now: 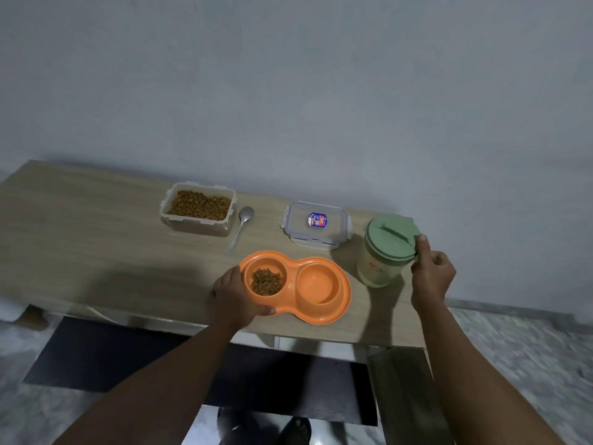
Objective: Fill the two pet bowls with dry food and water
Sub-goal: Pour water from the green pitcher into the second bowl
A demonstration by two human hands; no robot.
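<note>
An orange double pet bowl (343,293) sits near the table's front edge. Its left well holds brown dry food (266,282); its right well (317,284) looks empty. My left hand (236,295) grips the bowl's left rim, thumb along the front edge. To the right stands a pale jug with a green lid (386,248). My right hand (431,274) is curled around the jug's handle side, thumb up against the lid's edge. The handle itself is hidden by the hand.
At the back of the wooden table (96,239) stands an open clear container of dry food (199,208), a metal spoon (242,224) beside it, and the container's lid (316,224) lying flat. A wall rises behind; a dark mat lies on the floor below.
</note>
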